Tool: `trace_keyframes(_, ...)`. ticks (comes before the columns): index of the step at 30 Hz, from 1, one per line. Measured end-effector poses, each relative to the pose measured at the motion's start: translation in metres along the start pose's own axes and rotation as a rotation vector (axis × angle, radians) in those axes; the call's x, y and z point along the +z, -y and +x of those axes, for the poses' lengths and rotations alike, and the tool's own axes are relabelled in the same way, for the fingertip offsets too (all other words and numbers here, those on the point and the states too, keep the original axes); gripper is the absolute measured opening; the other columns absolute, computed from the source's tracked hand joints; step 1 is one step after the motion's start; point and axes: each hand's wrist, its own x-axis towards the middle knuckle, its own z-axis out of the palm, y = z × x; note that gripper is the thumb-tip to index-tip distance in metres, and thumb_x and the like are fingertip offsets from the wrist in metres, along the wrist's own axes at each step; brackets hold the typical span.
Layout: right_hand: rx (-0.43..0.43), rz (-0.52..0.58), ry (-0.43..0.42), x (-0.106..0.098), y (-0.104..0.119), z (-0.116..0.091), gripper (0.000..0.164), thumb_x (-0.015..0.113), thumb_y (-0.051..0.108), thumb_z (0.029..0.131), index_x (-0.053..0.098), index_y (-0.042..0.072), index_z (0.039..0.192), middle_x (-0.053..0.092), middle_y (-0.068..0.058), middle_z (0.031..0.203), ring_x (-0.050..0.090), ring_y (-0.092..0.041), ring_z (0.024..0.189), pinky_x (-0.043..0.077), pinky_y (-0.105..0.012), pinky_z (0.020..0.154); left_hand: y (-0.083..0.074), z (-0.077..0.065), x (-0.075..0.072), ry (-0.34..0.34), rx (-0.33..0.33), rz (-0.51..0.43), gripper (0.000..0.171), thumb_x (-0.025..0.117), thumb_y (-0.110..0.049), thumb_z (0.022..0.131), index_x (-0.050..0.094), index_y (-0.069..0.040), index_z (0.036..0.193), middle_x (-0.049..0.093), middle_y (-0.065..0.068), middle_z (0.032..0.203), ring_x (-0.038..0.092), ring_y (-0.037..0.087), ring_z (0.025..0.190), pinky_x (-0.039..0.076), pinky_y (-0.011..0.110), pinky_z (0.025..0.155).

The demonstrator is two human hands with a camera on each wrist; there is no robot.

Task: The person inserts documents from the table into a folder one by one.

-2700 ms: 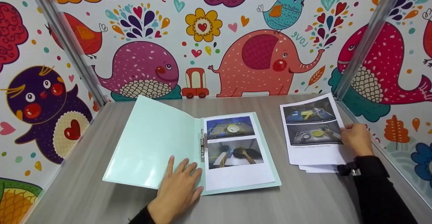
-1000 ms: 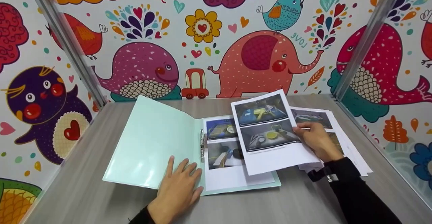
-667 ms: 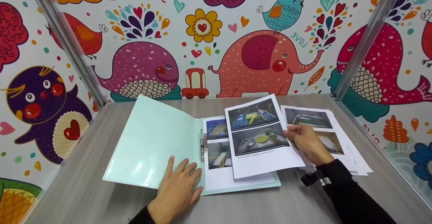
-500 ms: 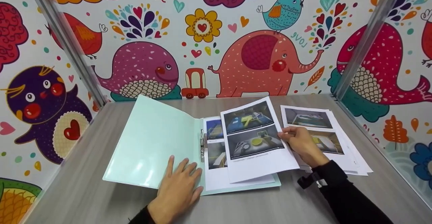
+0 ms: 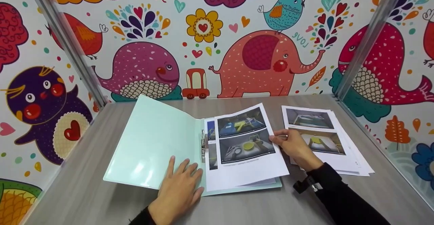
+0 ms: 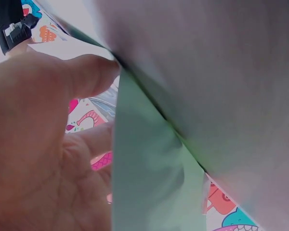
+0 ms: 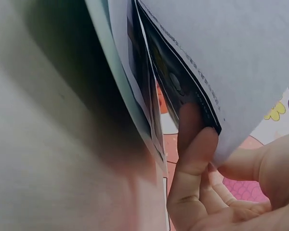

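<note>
A mint-green ring binder (image 5: 159, 140) lies spread on the table, with a metal clip (image 5: 203, 145) along its spine. My left hand (image 5: 178, 191) rests, fingers spread, on the lower part of the cover near the spine. With thumb and fingers, my right hand (image 5: 298, 150) pinches the right edge of a printed sheet (image 5: 251, 169) bearing two photos. That sheet hangs over the pages in the binder, its left edge close to the clip. From the right wrist view, the held sheet (image 7: 241, 57) stands apart from the pages beneath.
To the right lies a loose stack of printed sheets (image 5: 339, 162), slightly fanned, partly behind my right hand. The grey wood-grain table (image 5: 84, 170) meets cartoon-printed walls (image 5: 203, 55) at the back and both sides. Metal posts (image 5: 78, 59) mark the corners.
My right hand has taken the top sheet off the right-hand stack and carried it left over the binder, lowering it closer to the clip. My left hand has stayed put.
</note>
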Motion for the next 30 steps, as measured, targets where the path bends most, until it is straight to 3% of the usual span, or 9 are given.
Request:
trace_keyframes(5,0.002,-0.013,0.021,0.005,0.003,-0.002,0.043,0.073,0.018,0.117,0.066,-0.011,0.147,0.082,-0.008,0.117,0.066,-0.009,0.097,0.053,-0.025,0.078,-0.001,0.001,-0.003,0.029,-0.008,-0.018,0.05,0.077,-0.051,0.107,0.076,-0.018,0.145,0.075,0.007,0.156,0.063,0.037,0.156,0.037,0.075,0.139)
trace_keyframes(24,-0.073,-0.059,0.06,0.02,0.003,-0.004,0.047,0.075,0.021,0.116,0.068,-0.01,0.151,0.085,-0.019,0.125,0.073,-0.015,0.102,0.059,-0.029,0.081,0.0,0.001,-0.004,0.021,-0.008,-0.036,0.049,0.08,-0.049,0.106,0.077,-0.016,0.143,0.076,0.008,0.154,0.064,0.037,0.155,0.037,0.076,0.138)
trace_keyframes(30,-0.117,-0.066,0.062,0.023,0.001,-0.003,0.05,0.074,0.019,0.116,0.066,-0.013,0.153,0.084,-0.025,0.132,0.078,-0.022,0.115,0.063,-0.029,0.086,-0.001,0.001,-0.003,0.022,-0.012,-0.04,0.049,0.08,-0.049,0.106,0.077,-0.017,0.143,0.076,0.007,0.154,0.064,0.037,0.155,0.037,0.076,0.138)
